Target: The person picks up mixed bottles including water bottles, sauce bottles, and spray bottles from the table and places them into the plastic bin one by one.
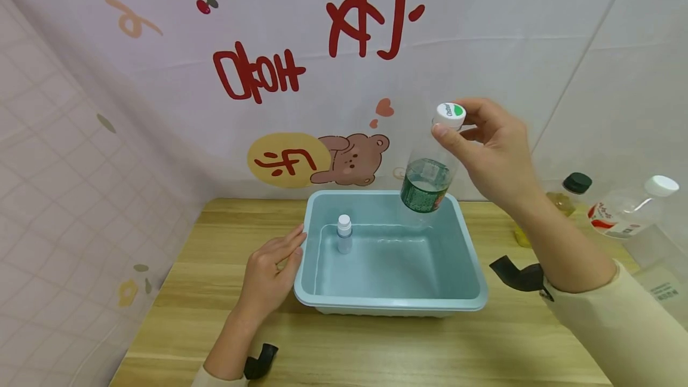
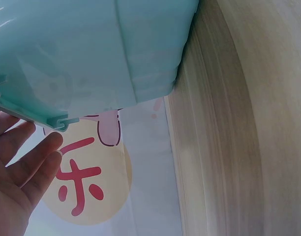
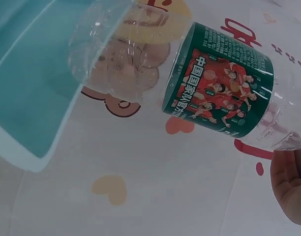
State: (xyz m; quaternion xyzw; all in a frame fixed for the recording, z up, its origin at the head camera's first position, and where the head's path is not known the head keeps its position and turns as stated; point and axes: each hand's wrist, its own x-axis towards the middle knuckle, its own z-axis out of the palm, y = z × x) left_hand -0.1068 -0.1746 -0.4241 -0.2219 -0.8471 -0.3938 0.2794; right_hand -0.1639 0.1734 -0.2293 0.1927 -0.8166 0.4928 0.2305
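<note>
My right hand (image 1: 491, 145) pinches a clear plastic bottle (image 1: 427, 181) by its white cap, holding it over the right rear part of a light blue basin (image 1: 389, 303). The bottle hangs slightly tilted; its green label (image 3: 222, 81) with red pictures faces the right wrist view, and it looks empty of liquid. My left hand (image 1: 273, 264) touches the basin's left rim with its fingers fairly straight. From below, the left wrist view shows these fingers (image 2: 35, 162) at the rim's underside. Inside the basin, at its left, a small clear bottle (image 1: 344, 235) with a white cap stands upright.
Right of the basin, partly behind my right forearm, are a bottle with a dark cap (image 1: 577, 183) and yellowish contents, a white-capped bottle (image 1: 626, 217) with a red and white label, and a clear labelled container (image 1: 663, 285). A printed cloth (image 1: 462, 34) hangs behind the wooden table (image 1: 215, 267).
</note>
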